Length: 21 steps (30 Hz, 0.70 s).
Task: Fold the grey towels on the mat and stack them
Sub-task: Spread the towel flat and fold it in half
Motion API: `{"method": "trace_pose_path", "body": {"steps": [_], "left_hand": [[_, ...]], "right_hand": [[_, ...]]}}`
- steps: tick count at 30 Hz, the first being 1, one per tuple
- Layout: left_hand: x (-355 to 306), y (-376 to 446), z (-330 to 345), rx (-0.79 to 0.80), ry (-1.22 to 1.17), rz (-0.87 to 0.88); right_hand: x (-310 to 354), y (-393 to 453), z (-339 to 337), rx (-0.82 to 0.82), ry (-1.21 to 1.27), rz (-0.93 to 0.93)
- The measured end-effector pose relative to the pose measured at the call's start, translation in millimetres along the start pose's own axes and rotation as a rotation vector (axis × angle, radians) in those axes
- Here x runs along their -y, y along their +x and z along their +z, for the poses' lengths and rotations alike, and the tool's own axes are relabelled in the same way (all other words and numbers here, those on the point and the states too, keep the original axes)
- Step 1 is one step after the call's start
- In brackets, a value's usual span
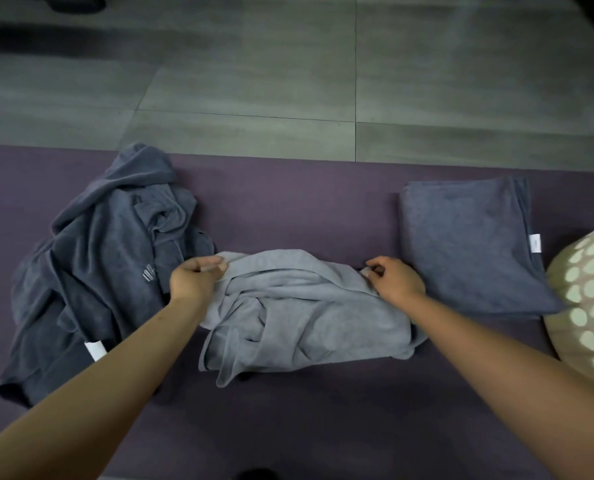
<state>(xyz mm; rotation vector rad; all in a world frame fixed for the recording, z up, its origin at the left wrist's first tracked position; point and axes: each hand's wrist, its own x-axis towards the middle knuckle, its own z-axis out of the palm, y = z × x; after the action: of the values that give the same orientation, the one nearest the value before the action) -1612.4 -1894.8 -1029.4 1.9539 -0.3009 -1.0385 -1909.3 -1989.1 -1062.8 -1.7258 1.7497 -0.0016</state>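
Three grey towels lie on the purple mat (323,202): a dark crumpled heap (91,271) left of the light towel (288,317), a folded dark towel (468,244) to its right. Left hand (193,280) and right hand (397,280) pinch the light towel's far edge; I judge spreading it flat comes next. No containers show.

This is looking like a room in a home. A purple mat (288,202) is lying on a grey tiled floor (288,81), with soft towels (98,265) sitting on it and a spotted cushion (586,299) peeking in beside.
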Motion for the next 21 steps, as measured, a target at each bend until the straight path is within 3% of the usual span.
{"method": "trace_pose_path", "body": {"steps": [3,7,13,21], "left_hand": [[-11,-8,-11,-0.021,-0.026,0.145],[-31,-11,-38,-0.021,-0.144,0.213],[-47,-3,-69,0.001,-0.266,0.227],[-60,10,-83,0.119,-0.208,0.284]], "right_hand": [[4,4,4,0.044,-0.115,0.069],[7,3,5,0.102,-0.177,0.097],[11,-2,-12,-0.085,-0.022,-0.248],[21,2,-95,0.227,0.365,-0.258]]}}
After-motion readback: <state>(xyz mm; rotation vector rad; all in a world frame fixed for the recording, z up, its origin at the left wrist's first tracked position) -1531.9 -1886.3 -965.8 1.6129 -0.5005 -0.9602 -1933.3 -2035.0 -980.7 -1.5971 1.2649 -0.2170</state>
